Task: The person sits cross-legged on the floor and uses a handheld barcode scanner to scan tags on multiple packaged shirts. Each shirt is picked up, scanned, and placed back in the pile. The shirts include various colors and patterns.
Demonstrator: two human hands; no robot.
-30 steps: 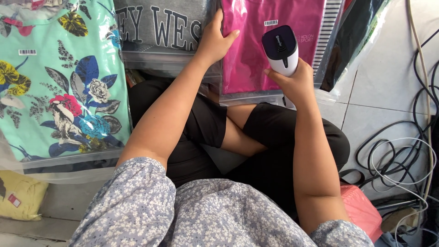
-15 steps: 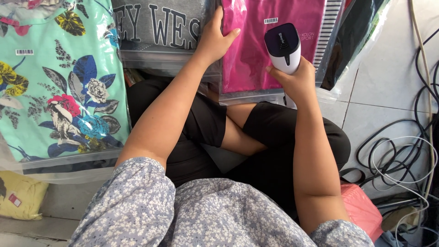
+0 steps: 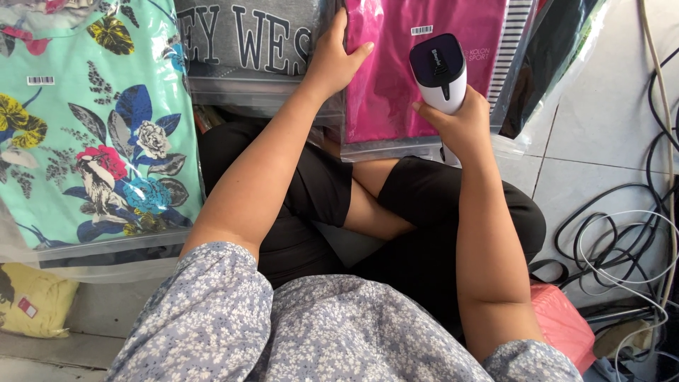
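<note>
We see our right hand (image 3: 463, 124) wrapped around the grip of a handheld scanner (image 3: 439, 71), white in the body with a dark face, its head tipped up and lying over the magenta garment in a clear bag (image 3: 396, 78) at the far middle of the scene; a small white barcode label (image 3: 421, 30) sits on that bag just left of the scanner head and a little farther off. Our left hand (image 3: 334, 60) rests flat on the bag's left edge, fingers spread and thumb pointing right across the magenta cloth, pressing rather than gripping, and it overlaps the grey printed garment in its own bag (image 3: 247, 42) just to the left. Farther left, a teal floral garment in a bag (image 3: 92, 127) fills the left side, with a yellow bagged item (image 3: 28, 301) near its lower corner. To the right of the magenta bag we make out a striped garment (image 3: 513, 42) and a dark bagged garment (image 3: 559, 56) tucked partly behind it. Our crossed legs in black shorts (image 3: 424, 233) lie below the bags, near us, on the tiled floor (image 3: 608, 127). A tangle of black and white cables (image 3: 622, 240) lies at the right, and a pink bag (image 3: 562, 322) sits beside our right elbow
</note>
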